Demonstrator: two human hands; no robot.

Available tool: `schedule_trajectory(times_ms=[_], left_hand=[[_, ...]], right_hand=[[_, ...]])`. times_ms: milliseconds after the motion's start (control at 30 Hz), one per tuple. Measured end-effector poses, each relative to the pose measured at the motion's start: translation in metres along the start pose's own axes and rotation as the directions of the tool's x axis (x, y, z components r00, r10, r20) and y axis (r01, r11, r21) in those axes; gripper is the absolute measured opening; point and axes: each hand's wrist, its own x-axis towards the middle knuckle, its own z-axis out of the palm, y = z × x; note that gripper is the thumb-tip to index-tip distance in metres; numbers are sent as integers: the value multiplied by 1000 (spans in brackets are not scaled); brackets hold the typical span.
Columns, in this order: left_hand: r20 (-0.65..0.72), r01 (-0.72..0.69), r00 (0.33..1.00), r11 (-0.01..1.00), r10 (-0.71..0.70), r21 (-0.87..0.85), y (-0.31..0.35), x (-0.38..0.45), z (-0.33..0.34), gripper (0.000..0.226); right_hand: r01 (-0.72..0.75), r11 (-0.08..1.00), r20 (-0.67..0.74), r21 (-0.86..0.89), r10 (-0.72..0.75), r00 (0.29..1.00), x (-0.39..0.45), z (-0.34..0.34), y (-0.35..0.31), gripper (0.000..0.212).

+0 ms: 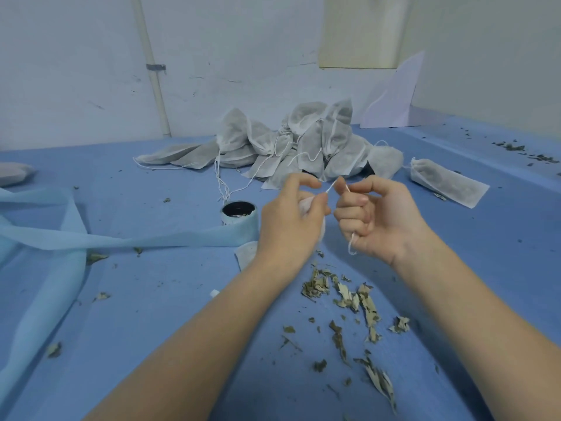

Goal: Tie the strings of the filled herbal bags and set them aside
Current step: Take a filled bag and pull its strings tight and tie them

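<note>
Head view shows one small white herbal bag [306,205] mid-tie, lifted just above the blue bench [151,329]. The left hand [291,214] holds the bag's gathered neck, its grip pressed on the cloth and on one end of the string [330,187]. The right hand [373,220] is curled with its grip pinching the other end, a loose tail hanging below the fist. The string runs taut between the two hands, so I judge the knot is being drawn and is not yet finished.

Beyond the held bag, against the wall, lies a heap of bags [303,144]; whether all are tied cannot be told. To the right of the held bag one single bag [446,180] lies apart, seemingly set aside.

Open bench lies right of the held bag, short of the single bag. To its left stand a tape roll [238,212] and a blue fabric strip [121,238]; nearer the person, dried leaves [349,299] are scattered.
</note>
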Motion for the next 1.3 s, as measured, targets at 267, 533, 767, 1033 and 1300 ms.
schedule_trajectory(times_ms=[267, 533, 767, 1033, 1300], left_hand=[[-168, 76, 982, 996, -82, -42, -2, -1, -1, 10], [-120, 114, 985, 991, -123, -76, -2, -2, -4, 19], [-166, 80, 984, 993, -64, 92, -1, -4, 2, 18], [-148, 148, 978, 989, -145, 13, 3, -3, 0, 20], [-94, 143, 981, 958, -171, -250, -1, -4, -5, 18]], right_hand=[[177, 947, 100, -267, -155, 983, -2, 5, 13, 38], [260, 518, 111, -815, -301, 947, -8, 13, 16, 55], [261, 307, 136, -915, -373, 918, -10, 13, 15, 43], [329, 144, 220, -933, -494, 841, -9, 9, 17, 13], [235, 301, 138, -924, -309, 941, -5, -6, 5, 21]])
